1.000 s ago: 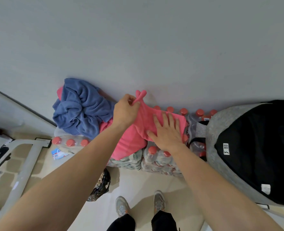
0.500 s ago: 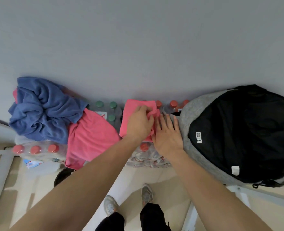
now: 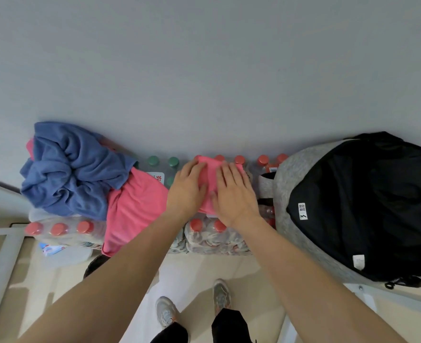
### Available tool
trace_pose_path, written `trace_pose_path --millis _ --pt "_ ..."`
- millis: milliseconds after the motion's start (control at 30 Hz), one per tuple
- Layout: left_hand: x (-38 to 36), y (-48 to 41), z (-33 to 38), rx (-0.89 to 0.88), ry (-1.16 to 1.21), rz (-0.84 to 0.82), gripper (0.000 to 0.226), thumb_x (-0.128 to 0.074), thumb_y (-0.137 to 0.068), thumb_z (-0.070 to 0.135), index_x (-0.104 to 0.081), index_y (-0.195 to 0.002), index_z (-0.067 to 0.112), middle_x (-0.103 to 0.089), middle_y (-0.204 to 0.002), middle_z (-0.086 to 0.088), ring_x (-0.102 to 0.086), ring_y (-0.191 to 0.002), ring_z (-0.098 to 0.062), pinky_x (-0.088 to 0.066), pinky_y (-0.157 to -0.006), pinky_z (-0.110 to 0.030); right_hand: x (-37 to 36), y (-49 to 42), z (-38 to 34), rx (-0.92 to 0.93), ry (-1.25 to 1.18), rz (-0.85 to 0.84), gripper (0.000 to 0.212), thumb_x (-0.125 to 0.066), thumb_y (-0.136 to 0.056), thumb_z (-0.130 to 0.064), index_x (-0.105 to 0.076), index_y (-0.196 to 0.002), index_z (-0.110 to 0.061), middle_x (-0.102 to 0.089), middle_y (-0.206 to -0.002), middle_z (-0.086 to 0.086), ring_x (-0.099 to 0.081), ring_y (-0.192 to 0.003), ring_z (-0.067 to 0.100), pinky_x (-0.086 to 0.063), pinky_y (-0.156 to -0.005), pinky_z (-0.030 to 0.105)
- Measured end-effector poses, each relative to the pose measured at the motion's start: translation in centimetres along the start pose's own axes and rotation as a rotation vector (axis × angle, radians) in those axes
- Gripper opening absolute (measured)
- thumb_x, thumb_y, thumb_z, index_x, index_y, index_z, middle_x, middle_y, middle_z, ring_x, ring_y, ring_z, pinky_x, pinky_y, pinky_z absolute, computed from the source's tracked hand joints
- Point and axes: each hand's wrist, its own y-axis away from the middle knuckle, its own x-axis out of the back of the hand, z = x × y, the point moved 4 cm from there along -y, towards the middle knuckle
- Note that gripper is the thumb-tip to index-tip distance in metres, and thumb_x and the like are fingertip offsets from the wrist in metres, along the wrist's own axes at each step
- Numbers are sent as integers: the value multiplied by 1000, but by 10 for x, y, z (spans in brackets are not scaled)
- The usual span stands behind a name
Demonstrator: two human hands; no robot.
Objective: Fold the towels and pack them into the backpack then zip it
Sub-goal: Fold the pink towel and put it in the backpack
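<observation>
Uncurled since earlier, left grip lies flat beside right grip, both spread, pressing the folded pink towel beneath.

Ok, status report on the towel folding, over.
Left hand and right hand flat, pressing the folded pink towel on the bottle packs. Blue towel and second pink towel unfolded, left. Backpack to the right, nothing blocking.

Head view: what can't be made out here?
Head view only:
- Folded pink towel: mostly covered by left hand and right hand; fold neatness unclear.
- Backpack: right side cut off by frame edge; zip state unseen.
- White tag: print too small.
- Loose pink towel: partly under blue towel.
</observation>
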Motion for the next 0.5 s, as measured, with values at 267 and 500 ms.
trace_pose_path --millis 267,500 --pt "-11 2 -5 323 29 -93 54 -65 -88 47 -41 -119 10 -56 -119 -14 -59 -105 -36 -49 -81 -44 -29 8 21 -130 -1 -249 83 0 -93 -61 13 -154 -6 17 -163 13 16 -151 27 3 -123 47" --pt "21 -14 5 67 142 -183 39 -77 -78 27 -54 -108 17 -64 -98 -7 -58 -89 -27 -45 -75 -36 31 -23 21 -111 -385 -174 99 -63 -83 -43 -4 -156 -12 -12 -162 13 -11 -150 32 -19 -120 48"
